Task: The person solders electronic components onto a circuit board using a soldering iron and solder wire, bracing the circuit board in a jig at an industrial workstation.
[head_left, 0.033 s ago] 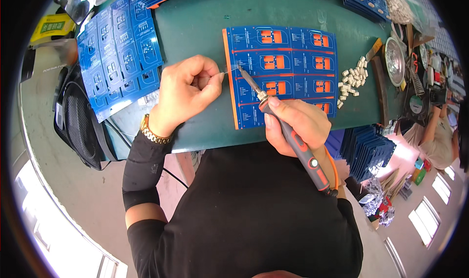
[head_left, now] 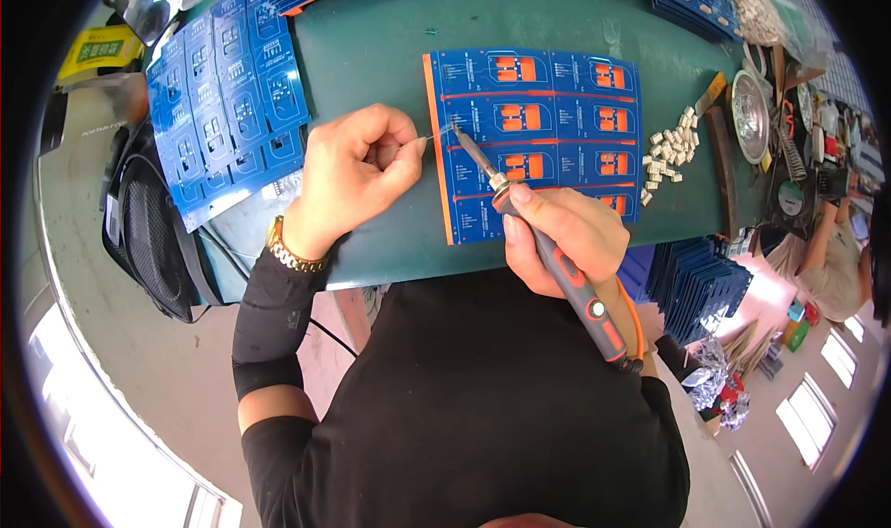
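Note:
A blue circuit board panel with rectangular cutouts lies on the green table, orange showing along its left edge and through the openings. My left hand is closed in a pinch on a thin solder wire, which reaches over the panel's left edge. In my right hand is a grey and orange soldering iron, gripped like a pen. Its tip points up and left, meeting the wire's end near the panel's upper left. Whether the tip touches the board I cannot tell.
Several small white connectors lie right of the panel, near a round metal dish. More blue boards lie at the left; another stack sits at lower right. A black mesh bag hangs by the left edge. Another person's arm shows far right.

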Demonstrator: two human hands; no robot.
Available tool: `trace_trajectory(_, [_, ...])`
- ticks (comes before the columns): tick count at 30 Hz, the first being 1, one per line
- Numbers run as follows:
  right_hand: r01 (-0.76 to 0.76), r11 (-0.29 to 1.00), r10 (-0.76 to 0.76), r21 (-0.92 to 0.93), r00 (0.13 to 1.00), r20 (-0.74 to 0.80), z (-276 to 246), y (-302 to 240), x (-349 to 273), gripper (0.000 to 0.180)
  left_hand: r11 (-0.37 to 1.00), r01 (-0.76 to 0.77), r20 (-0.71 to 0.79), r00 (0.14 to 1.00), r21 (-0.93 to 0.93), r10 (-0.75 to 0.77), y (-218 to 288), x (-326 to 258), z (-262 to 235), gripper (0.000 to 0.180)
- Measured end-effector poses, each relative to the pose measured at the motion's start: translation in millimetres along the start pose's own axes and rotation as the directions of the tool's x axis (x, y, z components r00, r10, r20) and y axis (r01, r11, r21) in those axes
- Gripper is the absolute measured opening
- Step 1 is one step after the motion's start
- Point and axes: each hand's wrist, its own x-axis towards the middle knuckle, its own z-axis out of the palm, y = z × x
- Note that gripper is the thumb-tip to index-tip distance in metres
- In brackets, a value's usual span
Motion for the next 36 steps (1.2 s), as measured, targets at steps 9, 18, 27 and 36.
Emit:
trace_trajectory(9, [0.015,0.999,-0.012,0.045,0.998,-0.065,-3,-2,-9,0.033,0.998,-0.062,-0.064,0.996,-0.002,0.062,3,-6,1,0.013])
trace_trajectory(18, [-0.003,0.992,0.002,0.124,1.0,0.01,-21,-11,-28,0.032,0.985,0.061,-0.01,0.998,-0.161,-0.063,21,-40,6,0.014])
trace_trajectory(27, [-0.015,0.997,0.017,0.08,1.0,-0.015,-8,-6,-30,0.037,0.983,0.13,-0.025,0.991,-0.133,-0.134,17,-40,19,0.011])
trace_trajectory(36, [-0.018,0.998,0.017,0.058,1.0,0.013,-8,-11,-29,0.037,0.985,0.125,-0.017,0.992,-0.115,-0.128,21,-39,20,0.01])
